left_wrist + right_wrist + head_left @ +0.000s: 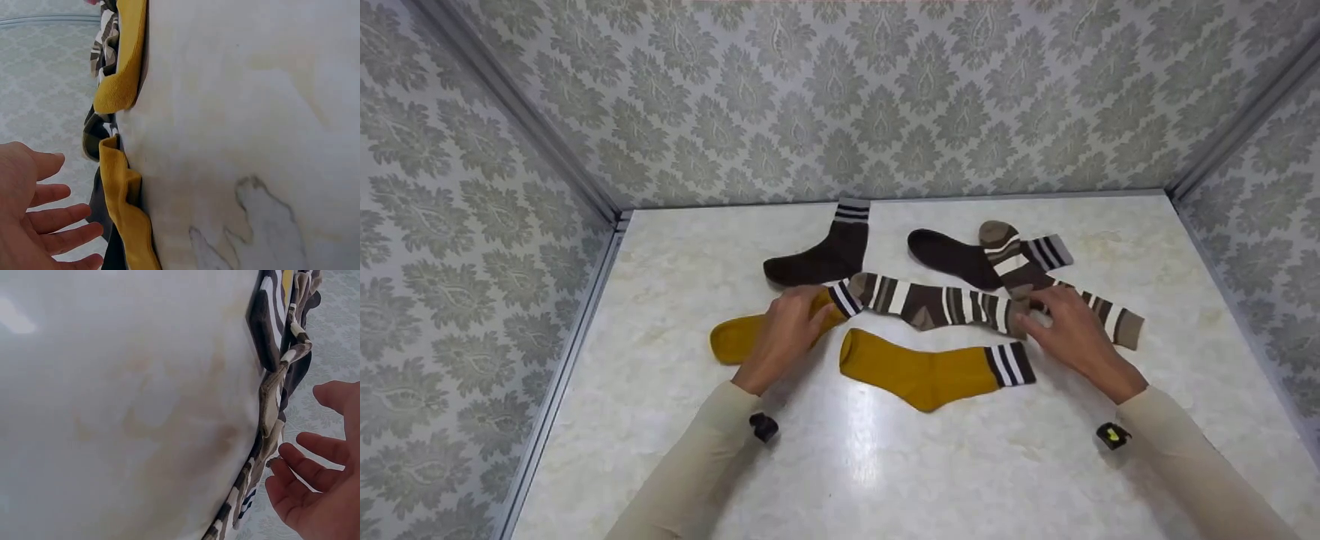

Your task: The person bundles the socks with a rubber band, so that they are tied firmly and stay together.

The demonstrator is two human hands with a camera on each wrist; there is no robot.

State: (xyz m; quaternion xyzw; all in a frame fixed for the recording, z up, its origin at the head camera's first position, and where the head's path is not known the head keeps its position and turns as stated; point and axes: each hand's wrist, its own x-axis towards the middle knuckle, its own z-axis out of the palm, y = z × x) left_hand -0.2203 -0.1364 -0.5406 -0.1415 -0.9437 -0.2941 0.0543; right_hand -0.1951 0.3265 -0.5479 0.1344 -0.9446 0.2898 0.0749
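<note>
My left hand [789, 326] is over a mustard sock [733, 341] with a black-and-white striped cuff, hiding its middle. In the left wrist view the fingers [59, 217] are spread and loose, with nothing between them. By the cuff end of a brown, white and olive striped sock [915, 300] is my right hand [1072, 330]. Its fingers [309, 467] look loosely bent in the right wrist view and pinch nothing; contact with the sock is unclear. A second striped sock [1126, 328] passes partly behind that hand. Between the hands, nearer me, lies another mustard sock [922, 367].
A dark brown sock [821, 255] with a grey-striped cuff lies at the back. Another dark sock [949, 253] is crossed by the second striped sock. Patterned walls [877, 105] border the pale tabletop [847, 480] at the back and both sides.
</note>
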